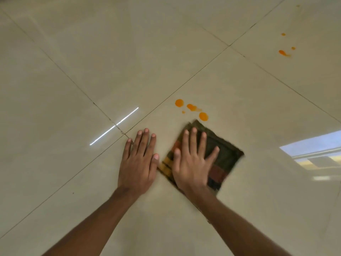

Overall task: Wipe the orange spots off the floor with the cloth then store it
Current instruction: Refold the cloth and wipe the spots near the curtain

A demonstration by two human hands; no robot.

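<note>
A folded dark cloth with red and yellow checks lies flat on the beige tiled floor. My right hand presses down on it with fingers spread. My left hand rests flat on the bare tile just left of the cloth, holding nothing. A cluster of orange spots sits just beyond the cloth's far corner, untouched by it. More small orange spots lie farther off at the upper right.
Dark grout lines cross the floor, meeting near my left fingertips. A bright light streak and a window reflection glare on the glossy tiles.
</note>
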